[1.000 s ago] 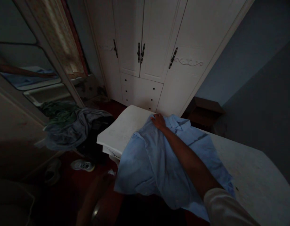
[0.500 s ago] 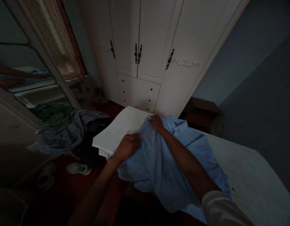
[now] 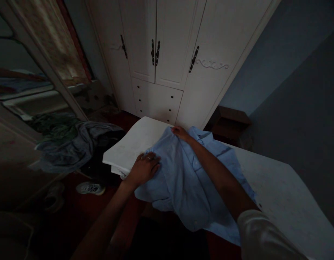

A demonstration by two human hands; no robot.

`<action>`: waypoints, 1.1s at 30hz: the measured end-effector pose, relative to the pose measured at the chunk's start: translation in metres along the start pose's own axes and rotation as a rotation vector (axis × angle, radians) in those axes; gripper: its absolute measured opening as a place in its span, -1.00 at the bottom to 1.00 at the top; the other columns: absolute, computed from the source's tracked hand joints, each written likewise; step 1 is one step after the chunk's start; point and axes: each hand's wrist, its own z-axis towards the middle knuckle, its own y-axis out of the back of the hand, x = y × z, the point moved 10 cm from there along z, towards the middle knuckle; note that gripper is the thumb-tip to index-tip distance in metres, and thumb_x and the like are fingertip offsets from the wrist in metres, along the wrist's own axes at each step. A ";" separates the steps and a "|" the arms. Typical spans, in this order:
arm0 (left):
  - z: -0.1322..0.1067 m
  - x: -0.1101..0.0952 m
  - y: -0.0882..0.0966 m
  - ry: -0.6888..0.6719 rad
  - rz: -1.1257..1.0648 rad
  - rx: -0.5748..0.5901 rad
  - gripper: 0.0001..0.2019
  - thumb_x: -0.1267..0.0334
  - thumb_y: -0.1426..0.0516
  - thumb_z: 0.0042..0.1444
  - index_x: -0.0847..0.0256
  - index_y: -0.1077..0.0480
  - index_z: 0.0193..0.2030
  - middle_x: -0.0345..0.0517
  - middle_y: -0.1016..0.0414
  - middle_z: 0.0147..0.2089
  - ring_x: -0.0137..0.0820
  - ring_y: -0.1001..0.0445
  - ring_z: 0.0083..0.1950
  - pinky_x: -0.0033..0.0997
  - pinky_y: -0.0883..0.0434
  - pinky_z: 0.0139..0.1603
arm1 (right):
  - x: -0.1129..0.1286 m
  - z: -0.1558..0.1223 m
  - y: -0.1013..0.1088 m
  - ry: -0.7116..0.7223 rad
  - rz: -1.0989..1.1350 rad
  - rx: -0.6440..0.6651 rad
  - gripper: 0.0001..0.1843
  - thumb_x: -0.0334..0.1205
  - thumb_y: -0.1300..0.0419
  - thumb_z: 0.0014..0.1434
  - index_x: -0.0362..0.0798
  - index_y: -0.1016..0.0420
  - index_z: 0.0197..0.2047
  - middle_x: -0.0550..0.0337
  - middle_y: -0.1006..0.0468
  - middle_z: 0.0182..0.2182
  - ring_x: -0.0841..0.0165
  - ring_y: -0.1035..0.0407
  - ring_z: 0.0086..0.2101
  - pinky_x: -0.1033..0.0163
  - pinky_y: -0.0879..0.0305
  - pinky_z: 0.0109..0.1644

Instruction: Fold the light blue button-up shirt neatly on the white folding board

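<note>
A light blue collared shirt (image 3: 188,180) lies across the white tabletop, its lower part draping over the near edge in loose folds. Its collar (image 3: 207,137) is near the far edge. My left hand (image 3: 145,168), with a ring on one finger, is closed on the shirt's left edge, fingers bent over the cloth. Farther away, my right hand (image 3: 180,133) pinches the fabric at the shoulder, near the table's far edge. My right forearm crosses above the shirt front and hides part of it.
The white table (image 3: 281,195) extends to the right. Behind it stands a white wardrobe (image 3: 169,54). Grey and green clothes (image 3: 72,144) are heaped at left, with a white shoe (image 3: 90,188) on the red floor. A brown wooden unit (image 3: 232,117) sits by the wall.
The shirt's left shoulder and sleeve area is spread farther left and looks flatter. My left hand has shifted slightly left over the cloth. My right hand still holds the shoulder; the view tilted slightly.
</note>
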 end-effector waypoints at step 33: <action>-0.003 0.022 -0.014 0.020 -0.123 -0.100 -0.59 0.01 0.03 0.30 0.04 -0.46 0.14 -0.07 -0.38 0.29 -0.18 -0.34 0.30 -0.01 -0.19 0.35 | -0.093 -0.505 -0.123 -0.767 1.276 -0.323 -0.42 -0.01 -0.54 -0.31 0.02 -0.52 -0.19 0.07 -0.61 -0.14 0.12 -0.50 -0.07 -0.06 -0.32 0.08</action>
